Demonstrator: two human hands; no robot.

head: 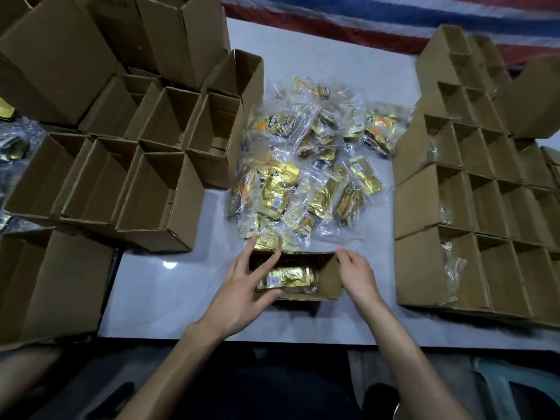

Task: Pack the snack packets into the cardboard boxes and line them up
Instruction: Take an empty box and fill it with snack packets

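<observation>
An open cardboard box point(331, 277) stands near the table's front edge, with gold snack packets point(286, 277) lying inside it. My left hand point(242, 291) rests on the box's left side, fingers straight, two of them reaching over the rim and the thumb at the front edge. My right hand point(354, 272) touches the box's right flap with loosely bent fingers. Behind the box lies a heap of gold snack packets in clear bags point(312, 165).
Empty open boxes point(157, 189) stand in rows on the left, with taller cartons point(60, 56) behind them. On the right, lined-up boxes point(485, 207) hold clear bags. A white table point(157, 298) carries it all. A striped sheet point(363, 19) hangs behind.
</observation>
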